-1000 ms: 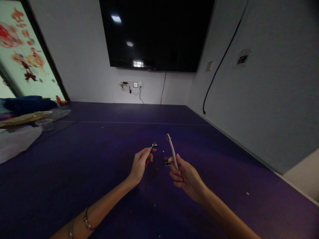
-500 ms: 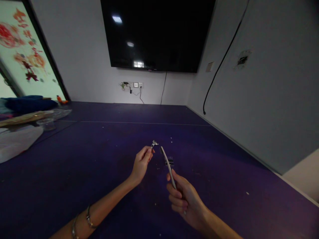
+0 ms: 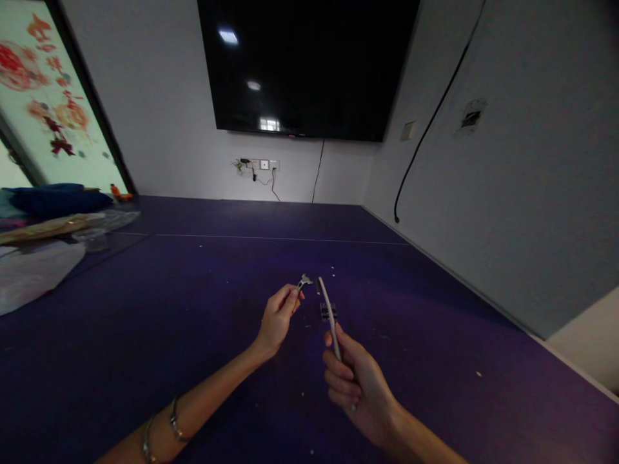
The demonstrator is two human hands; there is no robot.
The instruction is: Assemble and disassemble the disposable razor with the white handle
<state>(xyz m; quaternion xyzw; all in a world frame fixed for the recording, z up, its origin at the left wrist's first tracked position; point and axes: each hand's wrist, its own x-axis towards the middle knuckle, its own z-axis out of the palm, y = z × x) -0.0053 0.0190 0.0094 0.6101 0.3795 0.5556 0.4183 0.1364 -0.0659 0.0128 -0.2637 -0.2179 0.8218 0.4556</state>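
Observation:
My left hand [image 3: 279, 318] is closed around the handle of a small metal adjustable wrench [image 3: 304, 281], its jaw end pointing away from me. In my right hand [image 3: 356, 377] is a pale toothbrush [image 3: 327, 301], gripped by the handle with its dark-bristled head up beside the wrench jaws. A narrow gap shows between the bristles and the wrench. Behind the toothbrush, a small dark item with a clear edge [image 3: 325, 312] lies on the purple surface [image 3: 207, 361]; its kind is unclear.
To the left lie a white plastic bag [image 3: 41, 274], a clear plastic cup [image 3: 94, 241] and dark blue cloth [image 3: 58, 200]. A large television [image 3: 309, 71] hangs on the wall. One black cable [image 3: 430, 122] dangles along the right wall. Small white specks dot the surface.
The wrench and my left hand have shifted slightly right. The toothbrush head has moved a little up and right, and its handle stands more upright.

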